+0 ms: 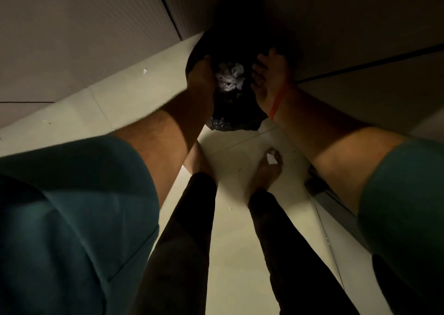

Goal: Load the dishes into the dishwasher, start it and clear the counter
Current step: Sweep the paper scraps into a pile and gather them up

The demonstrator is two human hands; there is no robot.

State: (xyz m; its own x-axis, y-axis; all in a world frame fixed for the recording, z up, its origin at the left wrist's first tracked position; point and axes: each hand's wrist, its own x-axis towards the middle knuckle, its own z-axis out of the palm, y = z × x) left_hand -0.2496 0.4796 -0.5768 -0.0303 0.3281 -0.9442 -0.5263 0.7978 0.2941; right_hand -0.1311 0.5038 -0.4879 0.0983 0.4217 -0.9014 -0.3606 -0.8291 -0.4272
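A black rubbish bag (236, 120) stands on the pale floor in a dim corner, its mouth open. Crumpled white paper (229, 76) lies inside it. My left hand (200, 75) grips the bag's left rim, its fingers curled over the edge and partly hidden in the dark plastic. At the right rim my right hand (269, 74) has its fingers spread and straight, with an orange thread around the wrist. Whether it touches the bag is hard to tell in this light.
Grey cabinet or wall panels (84, 38) close the corner at left, and more panels (360, 26) close it at right. My bare feet (265, 170) stand on the tiled floor (240, 242) just before the bag, a white scrap (271, 158) lying on the right toes. Small bits of litter dot the tiles.
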